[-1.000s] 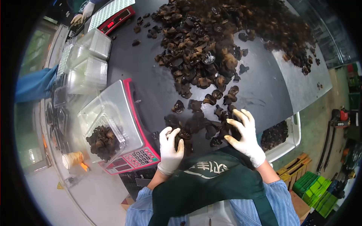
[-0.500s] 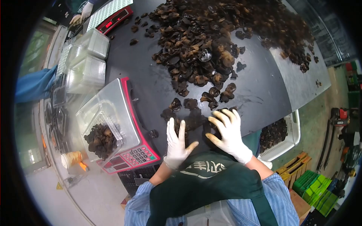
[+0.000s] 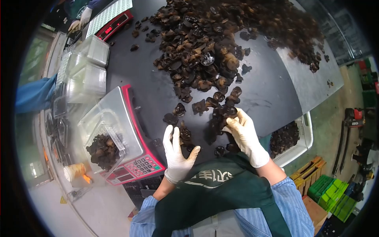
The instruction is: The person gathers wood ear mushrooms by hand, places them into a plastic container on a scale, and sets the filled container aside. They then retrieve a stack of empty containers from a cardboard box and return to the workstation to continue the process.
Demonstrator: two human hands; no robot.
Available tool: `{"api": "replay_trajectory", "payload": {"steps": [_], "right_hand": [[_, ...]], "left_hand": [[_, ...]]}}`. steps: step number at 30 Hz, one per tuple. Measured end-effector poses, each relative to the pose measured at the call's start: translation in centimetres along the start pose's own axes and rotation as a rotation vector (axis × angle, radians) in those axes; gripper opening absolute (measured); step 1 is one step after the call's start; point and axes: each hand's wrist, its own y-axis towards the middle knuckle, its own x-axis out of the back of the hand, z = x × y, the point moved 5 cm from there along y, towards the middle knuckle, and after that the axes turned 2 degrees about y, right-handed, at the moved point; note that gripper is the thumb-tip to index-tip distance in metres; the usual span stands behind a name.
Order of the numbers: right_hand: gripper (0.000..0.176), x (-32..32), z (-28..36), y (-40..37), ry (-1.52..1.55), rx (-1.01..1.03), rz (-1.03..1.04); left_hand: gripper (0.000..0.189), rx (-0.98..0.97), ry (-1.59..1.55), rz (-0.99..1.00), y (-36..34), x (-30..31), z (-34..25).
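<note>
My right hand (image 3: pixel 245 133), in a white glove, pinches a dark clump of wood ear mushrooms (image 3: pixel 219 118) between thumb and fingers, low over the dark tabletop (image 3: pixel 158 94). My left hand (image 3: pixel 177 155), gloved as well, rests open with the thumb spread from the fingers. Several wood ear mushrooms (image 3: pixel 184 135) lie right at its fingertips. A few small pieces (image 3: pixel 220 150) sit between the two hands, near the apron. Beyond them spreads a large heap of wood ear mushrooms (image 3: pixel 193 59).
At left, a red-edged scale (image 3: pixel 133 118) bears a clear tray (image 3: pixel 122 146) with wood ear mushrooms inside. Stacked clear trays (image 3: pixel 85 81) and a second scale (image 3: pixel 114 25) stand behind. A white crate (image 3: pixel 307 134) is below the right edge. Another person's gloved hand (image 3: pixel 85 15) shows at top left.
My right hand has closed on a clump of wood ear mushrooms and brought it slightly up from the table's near side. My left hand has shifted a little left, still spread.
</note>
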Motion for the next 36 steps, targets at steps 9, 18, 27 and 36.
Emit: {"api": "replay_trajectory", "payload": {"steps": [9, 18, 27, 36], "right_hand": [[0.034, -0.5, -3.4, -2.9, 0.387, -0.270, 0.021], [0.044, 6.4, 8.6, -6.3, -0.595, -0.161, 0.371], [0.077, 4.7, 5.6, -4.5, -1.634, 0.343, 0.019], [0.071, -3.6, -1.9, -2.8, -1.613, 0.590, 0.626]], "left_hand": [[0.089, 0.188, -0.573, 0.238, 1.0, -2.5, -2.0], [0.078, 0.074, -0.083, 0.052, 2.2, 2.0, 0.4], [0.122, 0.357, 0.285, 0.277, -1.9, 0.3, 2.8], [0.106, 0.105, 0.398, 0.337, 0.9, -2.3, 3.3]]}}
